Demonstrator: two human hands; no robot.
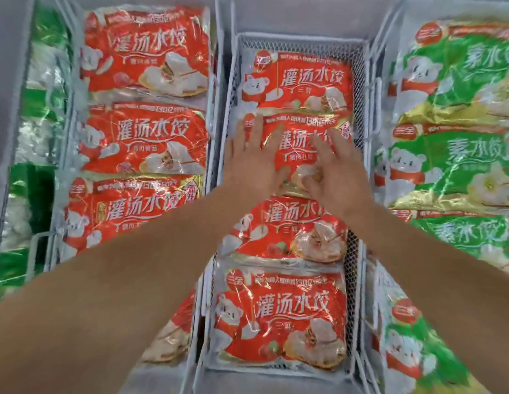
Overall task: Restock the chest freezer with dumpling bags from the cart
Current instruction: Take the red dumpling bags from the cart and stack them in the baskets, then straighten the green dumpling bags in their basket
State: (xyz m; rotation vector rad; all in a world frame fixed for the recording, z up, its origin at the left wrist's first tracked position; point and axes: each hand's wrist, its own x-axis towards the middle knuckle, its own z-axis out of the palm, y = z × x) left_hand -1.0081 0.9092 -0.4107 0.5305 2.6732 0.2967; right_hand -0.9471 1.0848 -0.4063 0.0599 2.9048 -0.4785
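I look down into the chest freezer's middle wire basket, which holds a column of several red dumpling bags. Both my hands lie flat on the second bag from the far end. My left hand has its fingers spread over the bag's left part. My right hand has straight, spread fingers over the bag's right part. Another red bag lies beyond it, and two more red bags lie nearer to me. Neither hand curls round anything.
The left basket holds a column of red dumpling bags. Green bags fill the right basket, and more green packs lie at the far left. White wire dividers separate the columns. The cart is out of view.
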